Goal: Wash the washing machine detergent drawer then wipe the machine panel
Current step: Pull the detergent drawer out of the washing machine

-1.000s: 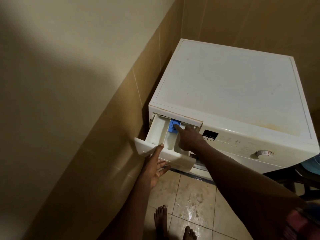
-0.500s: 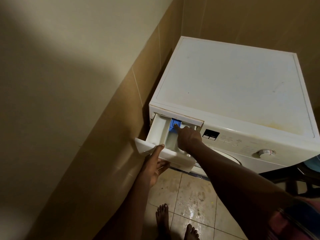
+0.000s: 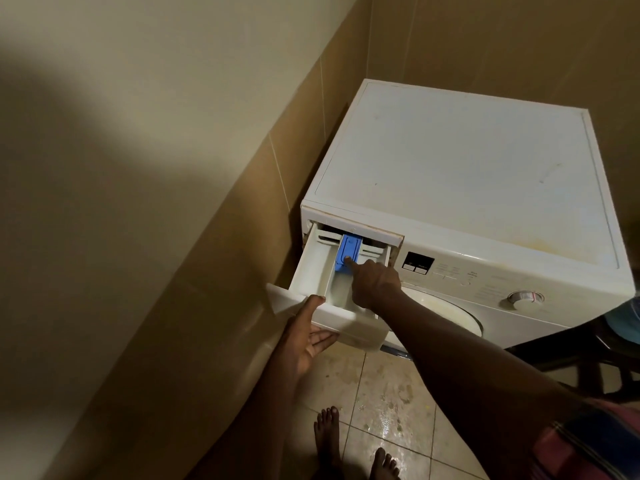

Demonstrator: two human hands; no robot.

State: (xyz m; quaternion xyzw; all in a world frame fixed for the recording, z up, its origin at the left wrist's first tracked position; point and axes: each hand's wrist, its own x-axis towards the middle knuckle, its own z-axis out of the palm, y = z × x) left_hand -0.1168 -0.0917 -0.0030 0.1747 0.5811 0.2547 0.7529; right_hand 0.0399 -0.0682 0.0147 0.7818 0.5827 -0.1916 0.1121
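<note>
A white front-loading washing machine [image 3: 457,174] stands in the corner. Its white detergent drawer [image 3: 313,271] is pulled far out at the top left of the front. My left hand [image 3: 304,336] holds the drawer's front from below, thumb on its top edge. My right hand [image 3: 372,282] reaches into the drawer, its index finger pressing the blue insert [image 3: 348,251] in the middle compartment, other fingers curled. The machine panel [image 3: 485,282] with a dark display [image 3: 418,263] and a round dial [image 3: 525,298] runs to the right of the drawer.
A tan tiled wall [image 3: 214,271] runs close along the machine's left side. The wet tiled floor [image 3: 384,403] lies below, with my bare feet [image 3: 346,441] on it. A dark stool or frame [image 3: 595,355] with something blue [image 3: 627,318] stands at the right.
The drawer has slid further out of the machine, showing more of the blue insert. My right index finger stays on it and my left hand keeps holding the drawer's front.
</note>
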